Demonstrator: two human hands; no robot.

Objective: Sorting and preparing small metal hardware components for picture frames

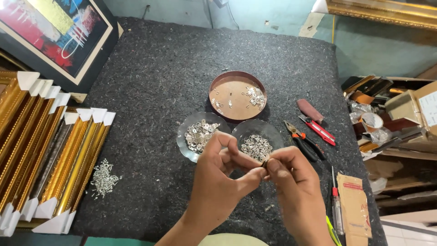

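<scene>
both hands meet at lower centre of the frame above a dark felt-covered table point(159, 68). the left hand point(218, 177) and the right hand point(293, 187) pinch together a small dark ring-like metal part point(265, 162), held between fingertips of both; its exact form is too small to tell. the part sits just below two clear scalloped glass dishes: the left dish point(182, 141) holds a heap of small silver metal fittings, the right dish point(268, 130) a smaller heap of the same sort. above them, at centre frame, a round brown tray point(227, 98) carries scattered silver pieces. to the right of the dishes lie pliers with orange and black handles point(302, 141), a red utility knife point(321, 130) and, further down, a screwdriver with a clear handle point(337, 209) beside a brown paper packet point(355, 200). at left, a row of gold picture-frame mouldings point(59, 155) with white corner guards rests on the table edge, a small pile of silver screws point(104, 178) just beside it. a framed abstract painting point(50, 32) leans at upper left.
</scene>
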